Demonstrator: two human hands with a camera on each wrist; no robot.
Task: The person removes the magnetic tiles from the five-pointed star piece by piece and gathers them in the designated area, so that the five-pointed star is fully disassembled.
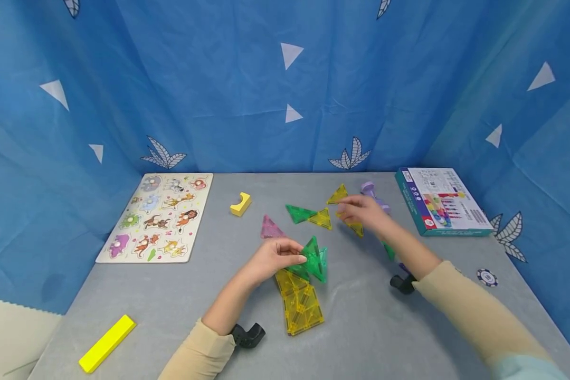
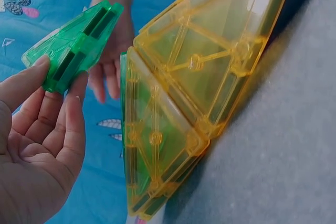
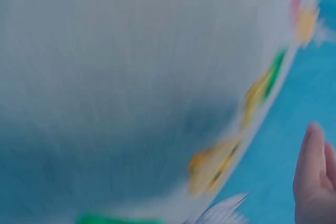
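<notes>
Blue curtains [image 1: 247, 95] enclose the grey table [image 1: 370, 338]. Near its far-left corner, a puzzle board [image 1: 209, 179] holds animal pieces [image 1: 120, 245]; at its far-right lies a box [image 1: 448, 203], contents hidden. Mid-surface, the left hand [image 1: 275, 258] pinches a green triangular tile [image 1: 313, 258]; the right hand [image 1: 364, 211], fingers loosely extended and bare, hovers beside yellow triangles [image 1: 321, 218].

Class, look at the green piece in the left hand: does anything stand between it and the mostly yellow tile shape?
Nothing visible does. The left wrist view shows an open gap between the green piece, in the left hand, and the yellow shape. The right hand appears beyond it, well clear in the head view.
</notes>
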